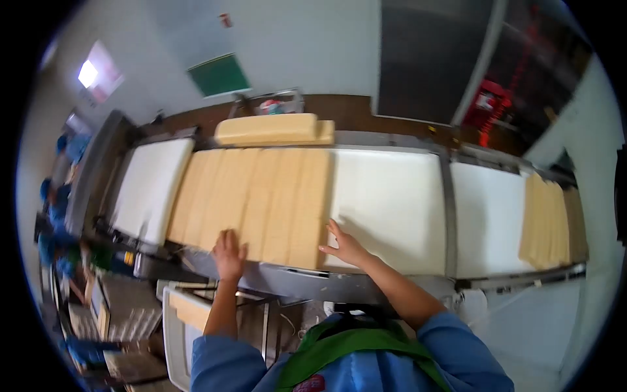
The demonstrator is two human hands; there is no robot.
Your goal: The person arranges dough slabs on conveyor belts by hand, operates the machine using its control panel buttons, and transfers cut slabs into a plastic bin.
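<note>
Several long, pale yellow slabs (pixel 258 202) lie side by side on a white conveyor belt (pixel 388 202), forming one wide block. At the near edge of this block is my left hand (pixel 228 256), its fingers spread over the slabs; whether it presses on them I cannot tell. My right hand (pixel 346 245) is by the right-hand edge of the block, thumb and fingers apart, the fingertips touching or almost touching the last slab. Neither hand grips anything.
Another pale yellow piece (pixel 271 129) rests along the belt's far side. Thin, wavy yellow layers (pixel 543 222) stand at the right end. A light-coloured bin (pixel 175 340) is below the belt at left. Several people in blue (pixel 59 202) are farther left.
</note>
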